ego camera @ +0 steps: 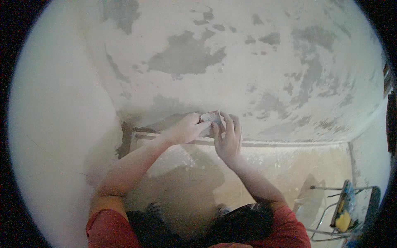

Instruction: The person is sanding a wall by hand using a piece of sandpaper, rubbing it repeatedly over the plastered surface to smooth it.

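Between my hands, in front of the patchy plastered wall [242,80], is a small crumpled piece of sheet material [211,117], pale and dusty on one face and dark reddish at its edge; it may be sandpaper. My left hand [189,127] pinches its left side between thumb and fingers. My right hand [229,131] holds its right side with bent fingers. Grey patches show through the pale coating above my hands. Behind and below them runs the ledge of a skirting [279,143] at the wall's foot.
A plain pale wall [55,108] stands close on my left, meeting the patchy wall in a corner. At lower right is a metal-framed stool or stand [322,217] with a yellow and blue tool [342,217] on it. The dusty floor [186,173] lies below.
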`<state>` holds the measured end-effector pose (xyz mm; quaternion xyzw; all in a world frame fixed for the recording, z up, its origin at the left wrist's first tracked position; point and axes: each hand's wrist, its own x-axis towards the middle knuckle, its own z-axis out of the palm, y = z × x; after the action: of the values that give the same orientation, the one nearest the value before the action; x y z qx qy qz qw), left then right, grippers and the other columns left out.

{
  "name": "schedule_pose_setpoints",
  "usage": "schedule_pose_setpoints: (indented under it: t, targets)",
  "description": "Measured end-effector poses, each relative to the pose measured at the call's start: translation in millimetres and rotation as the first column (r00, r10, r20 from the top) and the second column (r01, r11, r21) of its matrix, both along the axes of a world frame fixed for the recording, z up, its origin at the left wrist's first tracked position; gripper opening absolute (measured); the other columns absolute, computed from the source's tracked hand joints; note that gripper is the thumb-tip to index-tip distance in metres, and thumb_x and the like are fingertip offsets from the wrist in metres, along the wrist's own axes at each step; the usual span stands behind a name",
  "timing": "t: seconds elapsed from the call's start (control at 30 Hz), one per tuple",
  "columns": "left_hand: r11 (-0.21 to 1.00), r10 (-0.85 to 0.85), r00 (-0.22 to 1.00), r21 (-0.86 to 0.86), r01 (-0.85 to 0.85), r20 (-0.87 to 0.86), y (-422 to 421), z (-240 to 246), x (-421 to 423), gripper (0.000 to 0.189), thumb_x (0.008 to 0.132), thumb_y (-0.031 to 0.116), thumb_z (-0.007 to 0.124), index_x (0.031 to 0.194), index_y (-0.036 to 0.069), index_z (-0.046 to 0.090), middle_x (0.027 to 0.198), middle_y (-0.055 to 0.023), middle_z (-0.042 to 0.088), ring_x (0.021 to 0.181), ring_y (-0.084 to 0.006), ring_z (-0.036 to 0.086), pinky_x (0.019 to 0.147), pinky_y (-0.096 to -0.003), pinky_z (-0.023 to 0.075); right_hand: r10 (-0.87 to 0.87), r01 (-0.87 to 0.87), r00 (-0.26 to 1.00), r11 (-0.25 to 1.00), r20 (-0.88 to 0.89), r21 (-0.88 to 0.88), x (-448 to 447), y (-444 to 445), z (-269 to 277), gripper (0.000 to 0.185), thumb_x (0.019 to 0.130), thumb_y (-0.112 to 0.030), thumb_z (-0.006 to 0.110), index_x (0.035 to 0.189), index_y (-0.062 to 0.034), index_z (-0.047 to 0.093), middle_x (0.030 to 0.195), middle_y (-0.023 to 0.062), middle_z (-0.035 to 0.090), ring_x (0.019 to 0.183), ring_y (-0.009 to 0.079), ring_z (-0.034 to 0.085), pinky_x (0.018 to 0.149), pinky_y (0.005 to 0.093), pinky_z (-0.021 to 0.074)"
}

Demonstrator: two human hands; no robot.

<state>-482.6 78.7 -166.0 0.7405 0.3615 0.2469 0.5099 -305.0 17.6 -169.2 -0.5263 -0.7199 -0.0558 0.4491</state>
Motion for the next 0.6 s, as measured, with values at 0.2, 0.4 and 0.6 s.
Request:
schedule_pose_setpoints:
  t: [0.2,0.4,0.6]
  targets:
    - [0.994,0.019,0.999,-0.11,-0.023,-0.031,0.6,28.0,-5.6,0.03,0.102,0.02,0.051,0.116,-0.003,0.064,0.105,-0.0075,0.069,0.098,-0.012,0.06,0.088,-0.0279,0.0472,0.326,-0.38,0.861,0.922,0.39,0.069,-4.6,-27.7,8.5,0.066,0.081,-0.003,0.072,0.141,0.0067,0.046,0.128,0.0236,0.056,0.126,0.0431,0.055,0.1,0.0488,0.0489]
    - [0.988,-0.117,0.947,-0.066,0.143,0.3,4.1,28.4,-14.2,0.032,0.1,0.02,0.052,0.119,-0.002,0.064,0.11,-0.0069,0.069,0.099,-0.0139,0.06,0.089,-0.0308,0.0474,0.199,-0.288,0.899,0.939,0.389,0.186,-2.4,-4.9,2.6,0.073,0.08,-0.006,0.074,0.145,0.0051,0.042,0.137,0.0257,0.05,0.126,0.044,0.055,0.102,0.0526,0.0465]
    - [0.991,-0.129,0.991,-0.037,0.131,0.043,-20.8,108.3,-29.9,0.041,0.104,0.026,0.052,0.134,-0.001,0.059,0.129,-0.0067,0.064,0.115,-0.0155,0.056,0.105,-0.0314,0.0406,0.125,-0.359,0.73,0.906,0.672,0.222,13.4,43.9,96.9,0.052,0.091,-0.008,0.062,0.14,0.0055,0.05,0.143,0.0235,0.051,0.131,0.0398,0.052,0.11,0.0513,0.0387]
